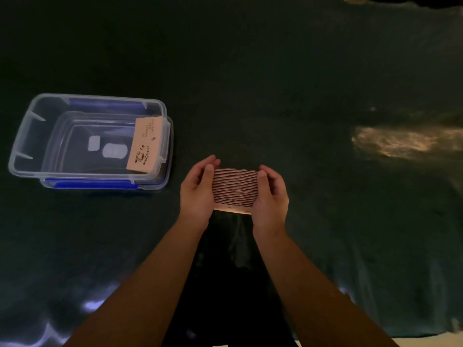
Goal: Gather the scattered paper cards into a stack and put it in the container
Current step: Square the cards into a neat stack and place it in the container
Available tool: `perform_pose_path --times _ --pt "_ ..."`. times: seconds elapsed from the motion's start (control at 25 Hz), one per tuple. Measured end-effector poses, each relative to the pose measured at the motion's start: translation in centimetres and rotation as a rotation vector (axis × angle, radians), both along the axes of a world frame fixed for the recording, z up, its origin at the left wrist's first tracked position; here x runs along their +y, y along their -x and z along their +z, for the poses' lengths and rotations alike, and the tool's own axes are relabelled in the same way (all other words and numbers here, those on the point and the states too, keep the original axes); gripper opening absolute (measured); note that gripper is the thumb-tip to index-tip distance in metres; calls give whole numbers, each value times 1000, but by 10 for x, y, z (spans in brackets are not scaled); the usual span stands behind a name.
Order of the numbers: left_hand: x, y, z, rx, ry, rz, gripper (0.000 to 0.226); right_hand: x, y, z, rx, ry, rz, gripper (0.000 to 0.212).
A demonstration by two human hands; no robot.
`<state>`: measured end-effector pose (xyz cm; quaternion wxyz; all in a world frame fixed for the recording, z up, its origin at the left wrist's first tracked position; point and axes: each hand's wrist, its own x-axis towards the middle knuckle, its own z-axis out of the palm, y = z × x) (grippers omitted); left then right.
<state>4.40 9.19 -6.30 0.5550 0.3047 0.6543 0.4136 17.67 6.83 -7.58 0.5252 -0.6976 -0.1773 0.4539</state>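
A thick stack of brown paper cards is pressed between both hands near the table's middle, its layered edges facing me. My left hand grips its left end and my right hand grips its right end. To the left stands a clear plastic container with blue clips, open on top. One brown card with a coffee cup print leans against the container's right inner wall.
The table is covered with a dark green cloth. A patch of warm light falls on the cloth at the right. The cloth's front edge hangs below my forearms.
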Motion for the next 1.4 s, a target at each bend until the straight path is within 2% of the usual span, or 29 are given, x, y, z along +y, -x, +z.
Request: perform_pose_path --times 0.2,0.4,0.56,0.68,0.84,0.88,0.92,1.0,1.08,1.16,1.28,1.4 --pt "-8 -9 -5 31 -64 94 33 -3 5 -3 -30 -21 -4 23" --pt "-12 -14 0 67 -124 161 63 0 8 2 27 -1 -69 33" --pt "-2 -12 10 32 -185 177 73 4 8 23 0 -47 -54 37" --pt "5 -10 28 41 -92 200 87 3 7 44 -43 -39 17 42" --pt "3 0 61 65 42 210 105 -12 13 81 7 -68 191 41" --pt "4 5 69 70 65 212 111 -17 15 88 3 -66 266 47" --pt "6 10 79 74 81 224 114 -20 17 97 -26 -59 371 63" --pt "8 24 99 78 108 261 111 -23 18 110 -83 -31 616 104" --pt "8 39 118 67 116 295 106 -19 21 124 -130 -22 818 121" --pt "7 51 130 71 104 309 108 -13 28 135 -189 -46 913 117" --pt "5 76 151 67 60 344 109 -4 50 149 -233 -72 930 104" --pt "5 116 169 -92 40 296 113 7 77 160 -44 4 842 92"
